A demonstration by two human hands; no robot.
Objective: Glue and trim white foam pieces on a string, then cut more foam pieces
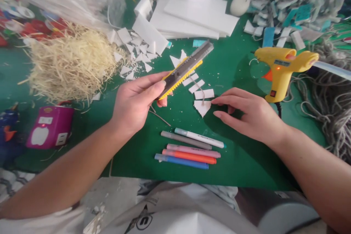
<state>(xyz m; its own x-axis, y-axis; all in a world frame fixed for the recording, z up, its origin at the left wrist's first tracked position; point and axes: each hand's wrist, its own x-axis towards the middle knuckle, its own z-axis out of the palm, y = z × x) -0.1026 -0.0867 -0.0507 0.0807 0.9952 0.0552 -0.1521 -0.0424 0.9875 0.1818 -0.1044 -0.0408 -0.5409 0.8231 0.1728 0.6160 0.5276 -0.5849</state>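
Observation:
My left hand [137, 102] is closed around a yellow and black utility knife [183, 69], its far end pointing up and to the right over the table. My right hand [244, 115] has its fingers apart, with the fingertips at the right edge of a small pointed white foam piece [202, 108]. Whether they press on it I cannot tell. A thin brown string [201, 88] runs up from that piece. Just above lie several small white foam strips [205, 94]. Below them, several marker pens [193, 150] rest side by side.
A yellow glue gun [282, 69] with its light on stands right of my right hand. Dry straw [71, 62] and a purple power adapter [51, 127] are at left. White foam sheets [192, 14], foam scraps [142, 49] and grey yarn [336, 109] lie around.

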